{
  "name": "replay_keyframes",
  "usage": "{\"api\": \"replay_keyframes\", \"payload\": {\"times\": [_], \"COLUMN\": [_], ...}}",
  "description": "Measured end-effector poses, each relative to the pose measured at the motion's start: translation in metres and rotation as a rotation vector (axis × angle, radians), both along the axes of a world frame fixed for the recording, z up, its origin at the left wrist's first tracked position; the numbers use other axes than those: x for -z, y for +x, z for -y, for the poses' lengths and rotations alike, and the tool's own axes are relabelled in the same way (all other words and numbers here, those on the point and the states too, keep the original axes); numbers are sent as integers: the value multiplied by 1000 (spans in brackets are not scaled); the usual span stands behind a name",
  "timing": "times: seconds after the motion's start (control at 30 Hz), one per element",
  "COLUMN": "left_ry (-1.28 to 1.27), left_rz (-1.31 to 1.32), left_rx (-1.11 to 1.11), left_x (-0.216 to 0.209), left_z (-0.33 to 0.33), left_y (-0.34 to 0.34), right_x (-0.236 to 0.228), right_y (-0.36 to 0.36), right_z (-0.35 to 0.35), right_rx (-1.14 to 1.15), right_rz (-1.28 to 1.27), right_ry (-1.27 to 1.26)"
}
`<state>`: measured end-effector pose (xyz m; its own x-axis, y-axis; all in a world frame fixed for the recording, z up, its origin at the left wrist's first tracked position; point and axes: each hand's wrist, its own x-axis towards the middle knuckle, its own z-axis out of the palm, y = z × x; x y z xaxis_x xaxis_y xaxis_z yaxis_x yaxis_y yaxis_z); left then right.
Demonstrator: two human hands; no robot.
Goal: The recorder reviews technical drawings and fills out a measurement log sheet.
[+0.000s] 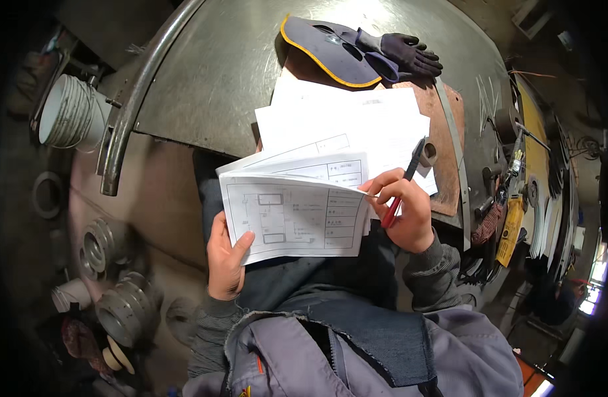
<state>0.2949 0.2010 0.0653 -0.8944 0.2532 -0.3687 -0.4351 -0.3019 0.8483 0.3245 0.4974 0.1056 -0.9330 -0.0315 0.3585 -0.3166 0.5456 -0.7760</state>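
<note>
My left hand [230, 257] grips the left edge of a small stack of technical drawing sheets [277, 218], its thumb lying on top. The front sheet shows line drawings and a table down its right side. With thumb and forefinger, my right hand [410, 210] pinches the sheets' right edge; a red-and-black pen [403, 188] is tucked in the same hand, its black end pointing up. The sheets are held above my lap, at the table's near edge. Beyond them, more white papers [343, 119] lie spread on the metal table [204, 79].
A grey welding hood [327, 53] with yellow trim and dark work gloves [410, 54] lie at the table's far side. Right of the papers are a tape roll [428, 155], a metal strip [451, 126] and several tools. A white bucket [69, 112] and metal rings [126, 308] stand left.
</note>
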Motion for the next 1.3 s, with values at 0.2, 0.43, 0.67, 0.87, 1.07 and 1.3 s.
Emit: {"api": "replay_keyframes", "payload": {"times": [0.2, 0.43, 0.67, 0.87, 1.07, 1.3], "left_ry": [-50, -76, -105, -251, -410, -359], "left_rz": [6, -100, -219, -388, -544, -458], "left_rx": [-12, -29, -2, 20, 98, 179], "left_x": [-3, -2, -10, -9, -16, -9], "left_z": [9, 20, 21, 24, 39, 30], "left_y": [9, 13, 3, -3, -7, -4], "right_x": [-15, -23, -24, -24, -30, -30], "right_y": [3, 11, 11, 15, 15, 5], "right_z": [6, 7, 7, 4, 4, 2], "right_rx": [-101, -149, -218, -271, -288, -116], "right_rz": [-63, -37, -34, -14, 27, 326], "right_ry": [43, -30, -74, -62, -159, -450]}}
